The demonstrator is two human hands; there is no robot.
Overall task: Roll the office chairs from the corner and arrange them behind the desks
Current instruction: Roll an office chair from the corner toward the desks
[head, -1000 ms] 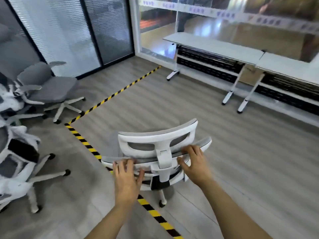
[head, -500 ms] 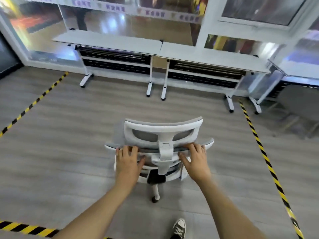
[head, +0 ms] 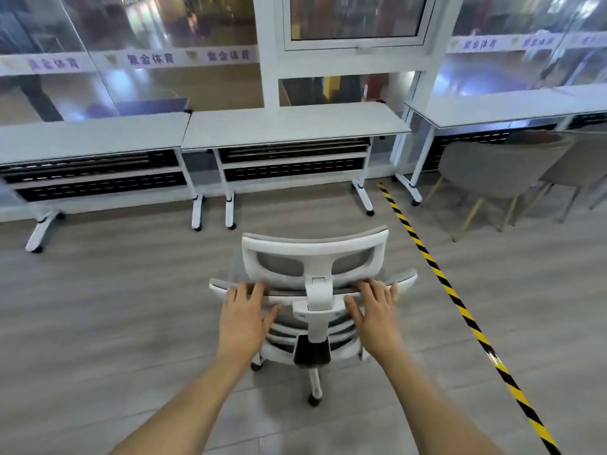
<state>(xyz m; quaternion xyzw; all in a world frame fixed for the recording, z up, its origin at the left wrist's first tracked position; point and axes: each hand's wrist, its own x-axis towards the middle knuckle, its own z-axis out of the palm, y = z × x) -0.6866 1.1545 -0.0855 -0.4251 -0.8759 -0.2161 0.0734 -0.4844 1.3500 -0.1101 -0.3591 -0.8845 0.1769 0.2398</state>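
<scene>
A white-framed office chair (head: 314, 257) with grey mesh and a headrest stands on its castors right in front of me, its back toward me. My left hand (head: 244, 315) grips the top edge of the backrest on the left of the headrest post. My right hand (head: 374, 311) grips the same edge on the right. Ahead, a white desk (head: 292, 126) stands along the glass wall, directly beyond the chair. A second white desk (head: 88, 136) adjoins it on the left.
A third white desk (head: 505, 108) stands at the right with beige fixed-leg chairs (head: 499, 175) under it. A yellow-black floor tape (head: 437, 270) runs diagonally just right of the office chair. Desk feet with castors (head: 197, 211) stick out onto the grey floor.
The view has swung right and the chair has rolled with both hands on it, away from the corner chairs. The desks are nearer and the middle desk is now straight ahead.
</scene>
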